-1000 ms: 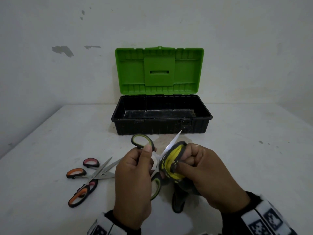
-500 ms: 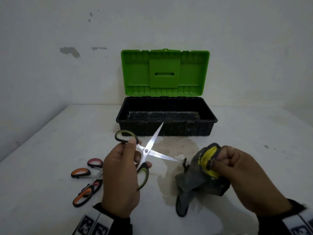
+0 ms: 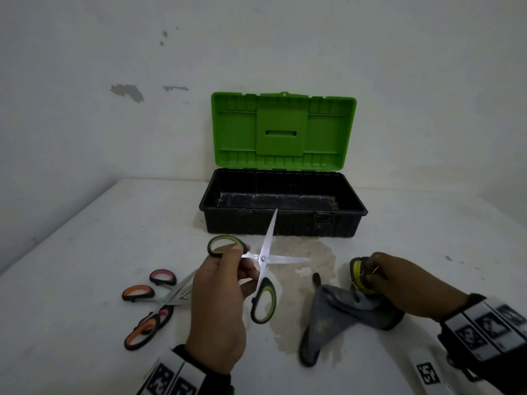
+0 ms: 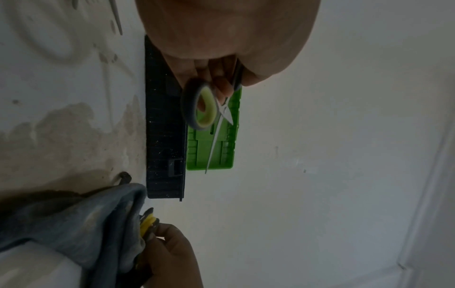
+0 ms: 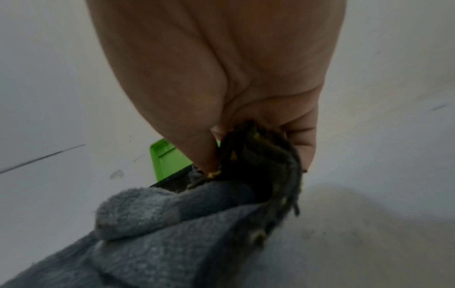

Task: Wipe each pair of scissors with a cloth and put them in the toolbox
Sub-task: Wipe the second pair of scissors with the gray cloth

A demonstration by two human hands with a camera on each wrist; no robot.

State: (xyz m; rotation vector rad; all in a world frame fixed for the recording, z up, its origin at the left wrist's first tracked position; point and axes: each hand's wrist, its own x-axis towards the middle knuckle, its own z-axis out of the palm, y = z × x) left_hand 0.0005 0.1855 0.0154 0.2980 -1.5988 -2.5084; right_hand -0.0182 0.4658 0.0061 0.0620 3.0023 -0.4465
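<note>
Head view: left hand point(image 3: 219, 303) grips the green-handled scissors point(image 3: 261, 269), blades spread, at six o'clock of the open toolbox point(image 3: 282, 220); right hand point(image 3: 405, 286) pinches the grey cloth point(image 3: 342, 312) on the tabletop point(image 3: 85, 252). Left wrist: fingers point(image 4: 221, 85) curl through a handle loop. Right wrist: fingers point(image 5: 202, 154) clamp bunched cloth.

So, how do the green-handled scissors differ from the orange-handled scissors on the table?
The green-handled scissors are held in the air by the left hand; the orange-handled scissors lie on the table, untouched. The green-handled pair stands alone with its blades spread in a wide cross, while the orange-handled pair lies crossed with pink-handled scissors. Both have black-edged handle loops and bright metal blades.
</note>
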